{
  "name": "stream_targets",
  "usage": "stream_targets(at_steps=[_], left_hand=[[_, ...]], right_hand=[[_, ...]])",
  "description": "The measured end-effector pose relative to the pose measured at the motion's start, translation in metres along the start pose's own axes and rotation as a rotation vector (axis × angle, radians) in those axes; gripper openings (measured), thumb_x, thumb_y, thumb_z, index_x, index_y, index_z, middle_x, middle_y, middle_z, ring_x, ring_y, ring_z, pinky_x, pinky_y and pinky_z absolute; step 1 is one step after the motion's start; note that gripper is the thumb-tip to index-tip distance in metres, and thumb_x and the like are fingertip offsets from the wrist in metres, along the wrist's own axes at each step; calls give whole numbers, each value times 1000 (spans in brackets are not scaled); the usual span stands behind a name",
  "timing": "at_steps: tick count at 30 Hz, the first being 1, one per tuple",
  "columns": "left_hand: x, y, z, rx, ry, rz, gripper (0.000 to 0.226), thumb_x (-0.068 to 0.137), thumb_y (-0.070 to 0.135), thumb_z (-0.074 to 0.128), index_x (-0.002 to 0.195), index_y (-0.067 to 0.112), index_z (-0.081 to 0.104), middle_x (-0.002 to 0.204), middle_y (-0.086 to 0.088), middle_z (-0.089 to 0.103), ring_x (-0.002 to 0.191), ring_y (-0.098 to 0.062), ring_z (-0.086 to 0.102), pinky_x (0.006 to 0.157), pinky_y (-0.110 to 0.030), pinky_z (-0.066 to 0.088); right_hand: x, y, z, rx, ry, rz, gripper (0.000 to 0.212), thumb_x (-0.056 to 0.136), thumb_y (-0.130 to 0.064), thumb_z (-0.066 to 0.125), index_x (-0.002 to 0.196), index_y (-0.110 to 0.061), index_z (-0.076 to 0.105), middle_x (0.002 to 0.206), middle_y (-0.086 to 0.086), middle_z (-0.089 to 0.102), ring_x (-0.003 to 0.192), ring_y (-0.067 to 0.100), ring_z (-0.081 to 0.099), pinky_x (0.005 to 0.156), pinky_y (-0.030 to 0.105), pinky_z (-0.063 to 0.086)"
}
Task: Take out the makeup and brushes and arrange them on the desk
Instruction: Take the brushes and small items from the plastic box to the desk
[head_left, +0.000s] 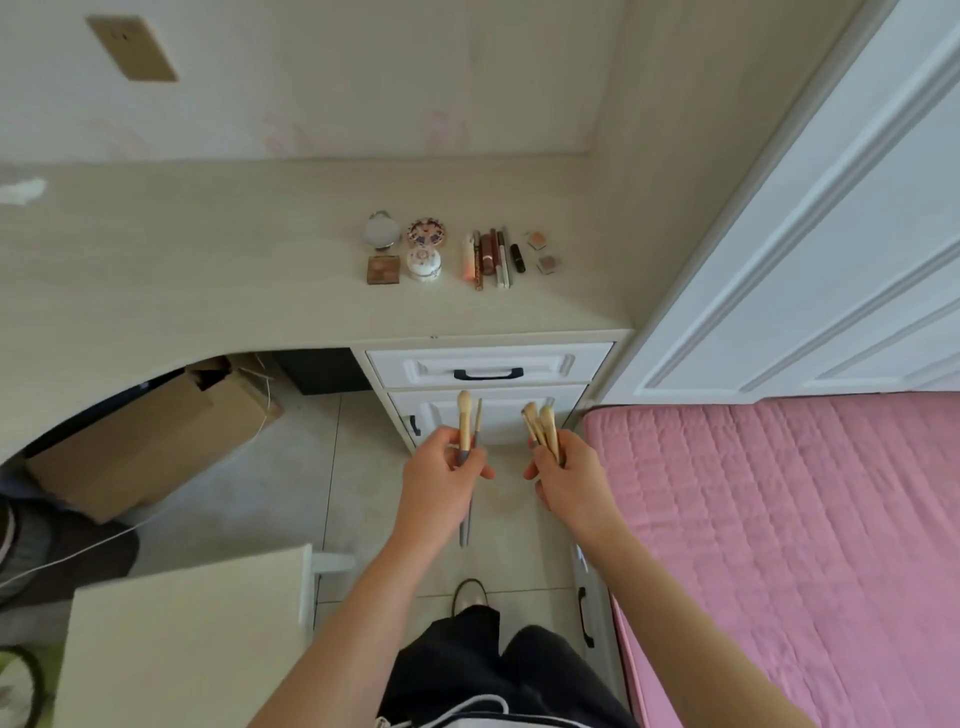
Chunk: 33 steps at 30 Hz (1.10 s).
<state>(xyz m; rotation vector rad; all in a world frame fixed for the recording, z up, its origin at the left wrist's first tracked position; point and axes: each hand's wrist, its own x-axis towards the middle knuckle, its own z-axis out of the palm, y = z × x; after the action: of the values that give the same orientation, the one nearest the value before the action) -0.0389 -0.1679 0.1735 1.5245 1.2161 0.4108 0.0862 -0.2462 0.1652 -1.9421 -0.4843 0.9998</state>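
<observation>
My left hand (444, 467) grips two makeup brushes (465, 421) with pale tips pointing up, in front of the lower drawers. My right hand (566, 478) grips a small bunch of brushes (543, 426), also tips up. On the desk (208, 260) lies the makeup in tidy groups: a round mirror compact (382, 231), a patterned round compact (426, 232), a square palette (383, 270), a white jar (424, 264), a row of pencils and tubes (491, 257), a black lipstick (517, 258) and two small eyeshadow pans (540, 252).
White drawers with dark handles (488, 373) stand under the desk's right end. A pink quilted bed (779, 519) fills the right side. A cardboard box (156, 441) sits under the desk. A white stool or side table (192, 639) is at lower left.
</observation>
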Motion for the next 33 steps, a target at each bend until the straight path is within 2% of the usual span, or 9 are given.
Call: stream_targets(at_steps=[4,6,9,14,17,22,26,29,33], left_hand=[[47,15,0,9,-36,21,2,91,17,59,90,18,59,69,2,71,49,-2,52,55,-26,43],[69,23,4,19,-47,18,5,89,16,59,88,21,60,69,2,70,50,-10,52,57,-35,48],[99,33,12,41,-48,16,6,85,19,61,83,26,60,73,1,69,54,-15,53,62,-40,52],[146,54,30,49,-46,7,4,86,17,61,85,21,60,73,2,70,57,-13,58,68,-42,54],[171,68,45,56,-49,-11,2,87,17,61,86,18,60,73,1,69,64,-19,65,66,-45,57],[210,93,79,53,-62,-50,2,87,13,61,88,12,59,73,-5,68,66,-23,68,62,-44,58],[248,104,105,80,-70,-70,5,87,15,61,89,11,59,72,-3,70,59,-20,65,63,-41,58],[275,108,122,106,-75,-95,4,86,16,60,87,13,58,72,-2,69,56,-18,63,63,-39,58],[310,109,142,138,-100,-117,11,83,17,61,77,21,53,72,-5,67,62,-24,65,65,-45,58]], right_hand=[[38,-21,-1,5,36,19,20,94,-13,41,90,-22,58,75,4,64,58,17,50,53,31,40],[56,-31,-4,9,52,26,19,95,-14,41,91,-22,58,76,4,64,59,17,50,53,31,40],[83,-45,-10,9,68,35,18,95,-14,41,92,-20,58,75,3,64,60,17,50,55,31,41],[132,-67,-23,11,52,60,20,95,-8,39,97,-13,58,75,4,63,61,17,51,54,24,41],[162,-79,-35,-23,56,73,21,95,-8,37,100,-10,57,77,5,64,60,18,54,51,22,40],[211,-93,-56,-69,66,117,23,94,-9,36,103,-11,57,78,6,66,59,18,57,51,27,42],[250,-103,-72,-98,81,153,20,95,-8,38,103,-11,56,82,6,67,59,17,58,49,24,43],[278,-104,-80,-83,81,193,19,95,-9,38,103,-12,55,84,7,68,63,19,60,52,26,47],[316,-104,-83,4,122,274,16,96,-10,41,103,-8,55,84,11,68,64,22,62,56,29,50]])
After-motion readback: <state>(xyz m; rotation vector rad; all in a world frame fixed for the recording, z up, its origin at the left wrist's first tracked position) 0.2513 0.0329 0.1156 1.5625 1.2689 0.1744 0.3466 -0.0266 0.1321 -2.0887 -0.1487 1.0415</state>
